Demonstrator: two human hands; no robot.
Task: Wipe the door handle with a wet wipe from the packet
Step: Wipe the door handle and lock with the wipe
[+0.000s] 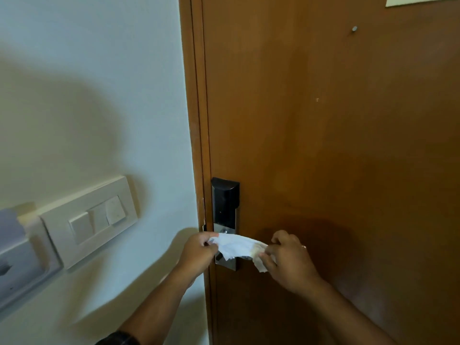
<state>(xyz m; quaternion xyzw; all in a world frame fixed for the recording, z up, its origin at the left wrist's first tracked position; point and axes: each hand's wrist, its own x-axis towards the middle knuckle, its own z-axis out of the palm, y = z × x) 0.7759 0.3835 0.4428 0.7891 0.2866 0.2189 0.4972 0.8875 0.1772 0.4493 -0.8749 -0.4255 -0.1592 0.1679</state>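
Brown door [336, 145], black-and-chrome lock plate [225, 207], wipe stretched across it.
Left hand [198, 251] and right hand [290, 262] each pinch an end of the white wet wipe [239, 246], covering the handle spot; handle's hidden.

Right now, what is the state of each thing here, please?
wet wipe: stretched between both hands, in front of the lock plate
left hand: pinching the wipe
right hand: pinching the wipe
door: closed
lock plate: partly covered
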